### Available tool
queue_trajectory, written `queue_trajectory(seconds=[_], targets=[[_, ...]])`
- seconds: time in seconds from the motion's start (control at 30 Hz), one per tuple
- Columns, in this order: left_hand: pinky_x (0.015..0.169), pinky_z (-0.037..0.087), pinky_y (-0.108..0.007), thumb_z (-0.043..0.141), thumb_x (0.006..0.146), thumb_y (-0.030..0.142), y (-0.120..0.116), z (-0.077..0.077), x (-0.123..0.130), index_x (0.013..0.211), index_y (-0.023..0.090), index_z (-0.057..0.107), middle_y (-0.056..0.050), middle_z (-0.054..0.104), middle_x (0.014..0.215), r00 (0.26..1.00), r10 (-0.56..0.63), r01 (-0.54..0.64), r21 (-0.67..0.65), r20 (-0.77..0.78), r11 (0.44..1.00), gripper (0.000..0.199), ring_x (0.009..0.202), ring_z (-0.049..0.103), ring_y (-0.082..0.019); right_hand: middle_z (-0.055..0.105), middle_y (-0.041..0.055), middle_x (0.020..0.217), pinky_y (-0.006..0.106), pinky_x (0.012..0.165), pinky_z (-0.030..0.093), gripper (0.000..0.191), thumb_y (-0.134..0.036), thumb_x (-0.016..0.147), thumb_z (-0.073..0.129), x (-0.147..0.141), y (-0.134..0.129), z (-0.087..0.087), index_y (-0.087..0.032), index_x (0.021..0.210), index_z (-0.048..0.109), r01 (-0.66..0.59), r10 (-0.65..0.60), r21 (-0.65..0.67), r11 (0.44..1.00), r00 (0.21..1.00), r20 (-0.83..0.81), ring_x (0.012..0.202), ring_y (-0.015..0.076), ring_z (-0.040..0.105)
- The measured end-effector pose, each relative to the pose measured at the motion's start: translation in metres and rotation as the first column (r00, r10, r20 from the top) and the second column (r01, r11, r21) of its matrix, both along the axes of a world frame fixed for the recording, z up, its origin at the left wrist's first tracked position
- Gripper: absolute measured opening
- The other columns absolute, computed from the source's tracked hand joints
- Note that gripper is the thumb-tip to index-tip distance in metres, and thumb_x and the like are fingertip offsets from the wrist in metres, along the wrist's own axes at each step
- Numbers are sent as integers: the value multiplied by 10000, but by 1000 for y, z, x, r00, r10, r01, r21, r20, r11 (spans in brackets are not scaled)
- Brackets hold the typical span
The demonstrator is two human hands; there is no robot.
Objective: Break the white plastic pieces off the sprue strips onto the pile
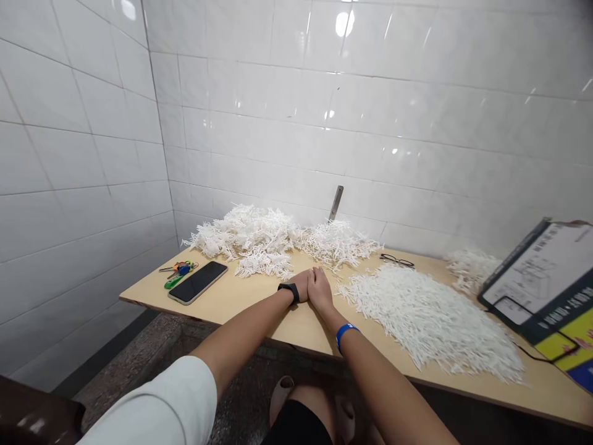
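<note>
My left hand (303, 284) and my right hand (320, 289) rest side by side on the wooden table (259, 306), touching each other, fingers pointing away. Neither holds anything that I can see. A black watch sits on my left wrist and a blue band on my right. Just beyond the fingertips lies a pile of white branched plastic pieces (259, 238). To the right of my right hand spreads a flat heap of loose white plastic sticks (426, 315).
A black phone (198, 282) and a bunch of keys (178, 270) lie at the table's left end. Glasses (397, 260) lie near the tiled wall. A board with printed sheets (546, 284) leans at the right. A metal bar (336, 203) leans on the wall.
</note>
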State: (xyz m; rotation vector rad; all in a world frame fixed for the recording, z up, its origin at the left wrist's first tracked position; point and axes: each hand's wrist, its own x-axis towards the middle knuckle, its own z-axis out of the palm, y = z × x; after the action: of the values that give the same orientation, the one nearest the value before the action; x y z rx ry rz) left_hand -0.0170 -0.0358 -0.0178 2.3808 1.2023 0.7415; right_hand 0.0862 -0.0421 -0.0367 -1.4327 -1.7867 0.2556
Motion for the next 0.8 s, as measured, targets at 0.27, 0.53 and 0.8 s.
queue_trajectory(seconds=[0.27,0.53,0.8], targets=[[1147,217,-379,334,923,304,7,-9,3,1342,61,457,-183,405,1460,976,88,-82,35,-201,996,500,1365,349,-250,649,154,1136,375,936,416,465,-412,943,272,46,17,6,-140,1121,605,47,-42,-46,998,992,119,1094,249,573],[1162,209,-337,287,925,326,14,-12,2,1392,108,412,-114,345,1513,938,135,-129,40,-318,991,530,1405,294,-211,568,172,1286,356,969,369,464,-398,952,292,104,18,12,-122,1223,546,144,-103,-132,981,956,275,1167,260,513],[1167,200,-331,261,929,298,13,-11,5,1385,109,418,-113,360,1505,926,148,-130,74,-348,989,517,1398,312,-200,456,108,1438,318,1053,268,421,-383,961,327,76,9,12,-176,1252,551,34,48,-185,982,905,422,1300,227,387]])
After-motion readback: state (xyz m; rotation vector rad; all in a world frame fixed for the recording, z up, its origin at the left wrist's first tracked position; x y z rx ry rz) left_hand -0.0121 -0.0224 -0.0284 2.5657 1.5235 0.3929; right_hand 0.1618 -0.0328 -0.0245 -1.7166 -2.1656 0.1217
